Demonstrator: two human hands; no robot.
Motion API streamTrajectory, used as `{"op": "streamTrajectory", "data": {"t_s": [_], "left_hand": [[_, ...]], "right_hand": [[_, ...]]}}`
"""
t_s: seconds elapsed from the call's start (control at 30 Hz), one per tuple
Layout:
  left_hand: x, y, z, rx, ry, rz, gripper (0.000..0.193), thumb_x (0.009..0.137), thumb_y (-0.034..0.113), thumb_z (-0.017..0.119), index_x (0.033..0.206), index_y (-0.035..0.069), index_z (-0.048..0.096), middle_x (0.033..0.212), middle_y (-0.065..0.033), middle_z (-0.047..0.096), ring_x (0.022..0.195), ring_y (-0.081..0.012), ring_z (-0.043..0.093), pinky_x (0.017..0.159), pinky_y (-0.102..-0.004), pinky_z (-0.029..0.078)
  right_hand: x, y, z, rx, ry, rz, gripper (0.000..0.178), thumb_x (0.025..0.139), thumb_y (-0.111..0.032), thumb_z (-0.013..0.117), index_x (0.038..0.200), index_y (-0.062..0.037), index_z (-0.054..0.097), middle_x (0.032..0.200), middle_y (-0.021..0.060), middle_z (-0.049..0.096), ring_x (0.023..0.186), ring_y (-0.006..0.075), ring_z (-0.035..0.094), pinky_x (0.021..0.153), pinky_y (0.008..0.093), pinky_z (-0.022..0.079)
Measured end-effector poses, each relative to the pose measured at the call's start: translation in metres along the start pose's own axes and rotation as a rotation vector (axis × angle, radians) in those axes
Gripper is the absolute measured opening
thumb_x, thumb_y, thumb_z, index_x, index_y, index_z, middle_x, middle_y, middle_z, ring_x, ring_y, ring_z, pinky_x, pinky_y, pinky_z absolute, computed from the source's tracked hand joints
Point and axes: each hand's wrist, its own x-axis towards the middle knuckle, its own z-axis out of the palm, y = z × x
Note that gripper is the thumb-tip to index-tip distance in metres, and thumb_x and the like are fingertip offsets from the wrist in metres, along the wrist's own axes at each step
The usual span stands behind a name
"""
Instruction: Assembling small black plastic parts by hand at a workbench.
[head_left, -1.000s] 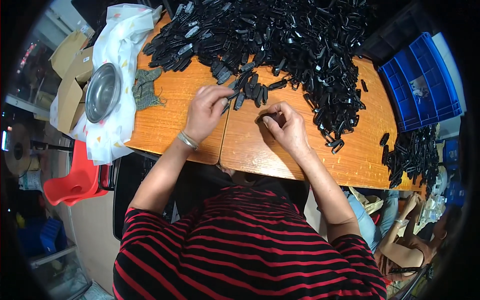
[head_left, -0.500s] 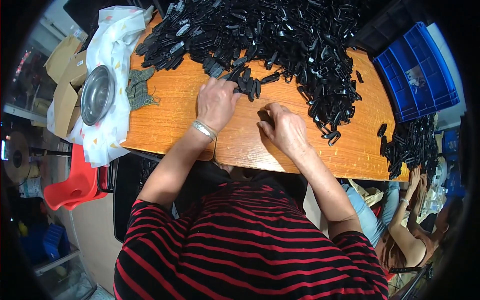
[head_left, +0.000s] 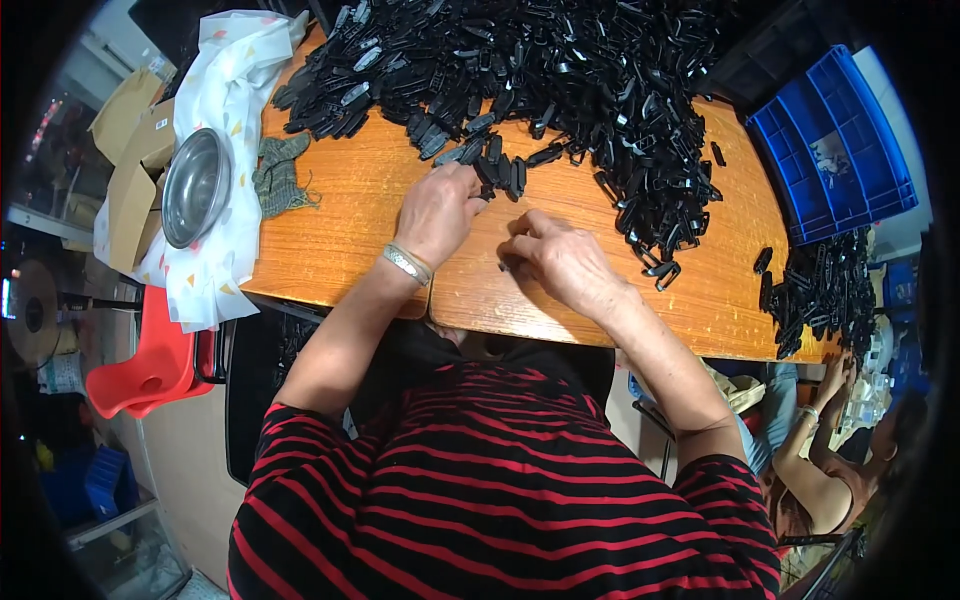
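1. The small black parts (head_left: 500, 70) look like hard plastic; some shine and some look dull.
2. The table (head_left: 340, 235) looks like smooth wood, with a shiny top and some worn spots.
3. The round bowl (head_left: 195, 190) looks like smooth, shiny metal.
4. The white sheet (head_left: 225, 90) looks like thin, crinkly plastic.
5. The box (head_left: 130, 225) is dull brown cardboard.
6. The gray-green knitted piece (head_left: 283, 182) is rough, woolly cloth.
7. The red chair (head_left: 145, 365) is smooth plastic.
8. The striped shirt (head_left: 480, 490) is soft-looking, matt cloth.
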Motion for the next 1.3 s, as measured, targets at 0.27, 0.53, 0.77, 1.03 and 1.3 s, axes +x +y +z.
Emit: {"op": "streamTrajectory", "data": {"t_s": [0.27, 0.53, 0.77, 1.03, 1.3], "left_hand": [[-0.029, 0.005, -0.004, -1.308, 0.0, -0.42, 0.026, 0.088, 0.004, 0.067, 0.112, -0.003, 0.061, 0.092, -0.0024, 0.066, 0.078, -0.0104, 0.062, 0.072, -0.0217, 0.051], [-0.04, 0.02, -0.003, -1.454, 0.024, -0.386, 0.028, 0.091, 0.001, 0.062, 0.119, -0.002, 0.059, 0.101, -0.006, 0.068, 0.085, -0.009, 0.064, 0.074, -0.0212, 0.052], [-0.044, 0.02, -0.003, -1.479, 0.084, -0.313, 0.029, 0.091, -0.001, 0.062, 0.119, -0.004, 0.058, 0.103, -0.0047, 0.067, 0.086, -0.0077, 0.061, 0.077, -0.0208, 0.051], [-0.055, 0.036, 0.003, -1.437, 0.116, -0.363, 0.03, 0.094, 0.0, 0.057, 0.123, -0.005, 0.057, 0.105, -0.0049, 0.065, 0.093, -0.0088, 0.06, 0.083, -0.0209, 0.049], [-0.06, 0.04, 0.001, -1.375, 0.037, -0.429, 0.031, 0.106, 0.025, 0.036, 0.108, 0.001, 0.055, 0.094, -0.0058, 0.062, 0.087, -0.0112, 0.057, 0.081, -0.0245, 0.046]], "right_hand": [[0.004, -0.005, 0.01, 0.447, 0.327, 0.318, 0.017, 0.089, -0.008, 0.067, 0.1, 0.0003, 0.057, 0.075, 0.0061, 0.061, 0.066, 0.0154, 0.062, 0.061, 0.0287, 0.05], [0.017, -0.03, 0.018, 0.625, 0.524, 0.285, 0.02, 0.09, -0.004, 0.065, 0.108, 0.0005, 0.059, 0.079, -0.0004, 0.061, 0.065, 0.0046, 0.054, 0.059, 0.0201, 0.045], [0.018, -0.035, 0.016, 0.533, 0.525, 0.225, 0.021, 0.085, -0.003, 0.07, 0.104, 0.0006, 0.062, 0.083, 0.0029, 0.061, 0.066, 0.0058, 0.056, 0.058, 0.0213, 0.046], [0.015, -0.042, 0.026, 0.293, 0.587, 0.127, 0.023, 0.078, -0.004, 0.073, 0.1, -0.0033, 0.066, 0.084, 0.0116, 0.062, 0.069, 0.0252, 0.064, 0.059, 0.032, 0.051], [0.013, -0.055, 0.044, 0.41, 0.574, 0.238, 0.048, 0.077, -0.015, 0.076, 0.119, -0.0054, 0.054, 0.095, 0.0125, 0.058, 0.082, 0.031, 0.063, 0.068, 0.0377, 0.052]]}}
